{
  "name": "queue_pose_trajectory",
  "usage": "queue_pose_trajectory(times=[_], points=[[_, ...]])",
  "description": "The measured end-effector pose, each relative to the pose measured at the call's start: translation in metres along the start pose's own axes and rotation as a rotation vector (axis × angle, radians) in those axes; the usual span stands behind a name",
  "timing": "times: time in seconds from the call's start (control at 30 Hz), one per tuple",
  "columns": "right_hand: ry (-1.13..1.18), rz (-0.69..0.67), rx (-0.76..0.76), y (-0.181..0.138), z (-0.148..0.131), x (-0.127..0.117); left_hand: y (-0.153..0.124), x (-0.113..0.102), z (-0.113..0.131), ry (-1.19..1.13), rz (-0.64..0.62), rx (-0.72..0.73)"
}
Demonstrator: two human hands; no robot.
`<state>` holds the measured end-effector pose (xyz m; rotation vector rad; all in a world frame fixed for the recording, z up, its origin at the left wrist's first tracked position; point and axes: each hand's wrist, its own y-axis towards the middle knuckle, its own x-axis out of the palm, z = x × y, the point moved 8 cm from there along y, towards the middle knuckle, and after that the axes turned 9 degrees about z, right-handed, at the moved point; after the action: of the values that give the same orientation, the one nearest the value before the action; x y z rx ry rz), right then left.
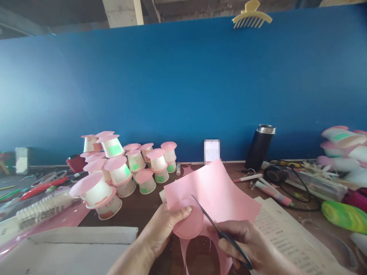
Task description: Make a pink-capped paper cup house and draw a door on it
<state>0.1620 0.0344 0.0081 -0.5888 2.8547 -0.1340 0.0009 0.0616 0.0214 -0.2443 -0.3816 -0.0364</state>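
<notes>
- The pink sheet [213, 187] is held raised above the desk [137, 214], at front centre, between both hands; its far edge is curled upward.
- The sheet is judged to be light, thin and flexible, easily creased, and liable to tear at the narrow strips beside the round opening at its near edge.
- The pink disc [189, 227] lies flat against the sheet; whether it is a separate piece cannot be told. A smooth surface is judged likely, so some slip under light pressure may be expected.
- Hold is best taken by a flat pinch over the disc and sheet together, clear of the blades; the narrow strips should not be pulled.
- The left hand [163, 227] is extended from the near left, with the thumb laid across the disc and the other fingers hidden beneath the sheet; the pinch is narrow.
- The scissors [210, 219] are gripped by the right hand [243, 236], with the fingers curled round the handles. The blades are pointed forward and leftward across the disc's right edge; their opening cannot be determined.
</notes>
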Motion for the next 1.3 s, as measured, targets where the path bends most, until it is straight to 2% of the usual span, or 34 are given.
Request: queue_pose_trajectory(times=[0.43, 0.87, 1.03, 1.17, 1.3], points=[[0.022, 0.01, 0.008, -0.001, 0.004, -0.001, -0.002, 0.0, 0.004, 0.022, 0.004, 0.015], [0.037, 0.014, 0.043, -0.002, 0.004, 0.0, 0.0, -0.002, 0.003, 0.051, -0.085, 0.014], [0.061, 0.007, 0.053, -0.001, 0.007, 0.0, -0.002, -0.001, 0.005, 0.05, -0.067, 0.008], [0.051, -0.001, 0.025, -0.001, 0.004, 0.001, -0.003, -0.001, 0.007, 0.049, -0.046, 0.006], [0.001, -0.016, -0.016, -0.004, -0.004, 0.002, -0.003, -0.002, 0.008, 0.076, -0.103, -0.005]])
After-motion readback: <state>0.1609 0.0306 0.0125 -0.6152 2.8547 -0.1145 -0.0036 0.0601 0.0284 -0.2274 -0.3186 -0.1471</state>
